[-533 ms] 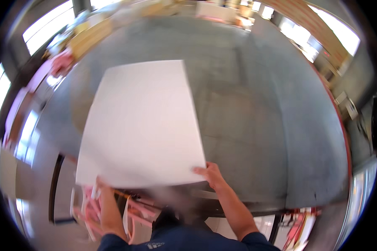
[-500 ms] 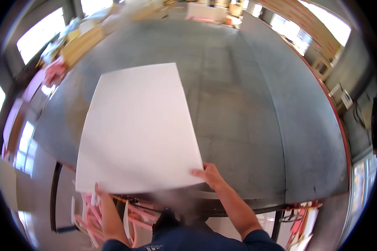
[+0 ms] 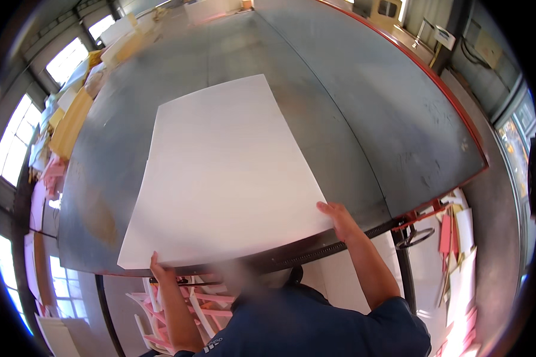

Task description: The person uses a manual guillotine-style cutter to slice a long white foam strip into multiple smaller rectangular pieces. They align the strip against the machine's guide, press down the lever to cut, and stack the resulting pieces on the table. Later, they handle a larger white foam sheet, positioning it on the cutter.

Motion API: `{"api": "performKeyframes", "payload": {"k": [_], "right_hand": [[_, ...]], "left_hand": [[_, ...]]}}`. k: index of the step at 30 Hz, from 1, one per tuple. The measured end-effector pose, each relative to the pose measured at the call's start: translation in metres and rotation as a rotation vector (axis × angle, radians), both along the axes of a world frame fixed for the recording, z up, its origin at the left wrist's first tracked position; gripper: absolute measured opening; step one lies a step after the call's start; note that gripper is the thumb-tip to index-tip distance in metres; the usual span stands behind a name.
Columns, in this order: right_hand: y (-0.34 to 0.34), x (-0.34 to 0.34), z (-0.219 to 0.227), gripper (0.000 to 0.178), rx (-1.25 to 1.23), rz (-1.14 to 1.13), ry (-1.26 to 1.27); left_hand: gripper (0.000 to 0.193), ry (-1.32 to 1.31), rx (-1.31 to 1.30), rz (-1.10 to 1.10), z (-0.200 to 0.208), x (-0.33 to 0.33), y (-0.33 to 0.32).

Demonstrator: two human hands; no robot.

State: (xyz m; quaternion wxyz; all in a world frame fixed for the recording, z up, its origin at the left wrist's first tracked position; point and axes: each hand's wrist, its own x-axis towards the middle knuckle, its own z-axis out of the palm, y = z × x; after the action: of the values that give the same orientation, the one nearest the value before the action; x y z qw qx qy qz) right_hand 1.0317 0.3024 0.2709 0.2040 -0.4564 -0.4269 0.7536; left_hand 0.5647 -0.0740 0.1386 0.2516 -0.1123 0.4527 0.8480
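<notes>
A large white rectangular sheet (image 3: 226, 172), apparently foam board, reaches out over the grey table from my body side. At its near left corner my left hand (image 3: 162, 272) grips the edge, thumb up and the other fingers hidden underneath. My right hand (image 3: 339, 220) is closed on the near right corner, its thumb lying on the top face. A small step shows partway along the sheet's left edge. Whether the far end rests on the table I cannot tell.
The wide grey metal table (image 3: 387, 95) has a red rim along its right side. A handwheel (image 3: 415, 238) sits below its near right corner. Pink and white offcuts (image 3: 190, 303) lie underneath, with more strips (image 3: 458, 256) at right. Yellow and white blocks (image 3: 71, 122) line the left.
My view has turned, so the table now lies slanted in it. The sheet and my right hand appear farther right. Both hands still hold the near edge.
</notes>
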Motion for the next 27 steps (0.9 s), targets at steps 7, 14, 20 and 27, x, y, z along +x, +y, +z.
{"api": "performKeyframes", "payload": {"k": [7, 14, 20, 27], "right_hand": [[-0.034, 0.032, -0.037, 0.088, 0.573, 0.096, 0.198], [0.008, 0.005, -0.046, 0.069, 1.192, 0.254, -0.636], [0.062, -0.063, 0.011, 0.047, 1.657, 0.157, 0.046], [0.176, -0.057, 0.321, 0.054, 1.271, -0.097, 0.244]], "left_hand": [[0.045, -0.005, -0.105, -0.058, 0.022, -0.007, 0.008], [0.043, 0.101, -0.155, -0.023, 0.083, -0.011, 0.037], [0.042, 0.333, -0.172, -0.009, 0.154, -0.132, 0.042], [0.040, 1.143, 0.035, 0.225, 0.486, -0.219, -0.089]]}}
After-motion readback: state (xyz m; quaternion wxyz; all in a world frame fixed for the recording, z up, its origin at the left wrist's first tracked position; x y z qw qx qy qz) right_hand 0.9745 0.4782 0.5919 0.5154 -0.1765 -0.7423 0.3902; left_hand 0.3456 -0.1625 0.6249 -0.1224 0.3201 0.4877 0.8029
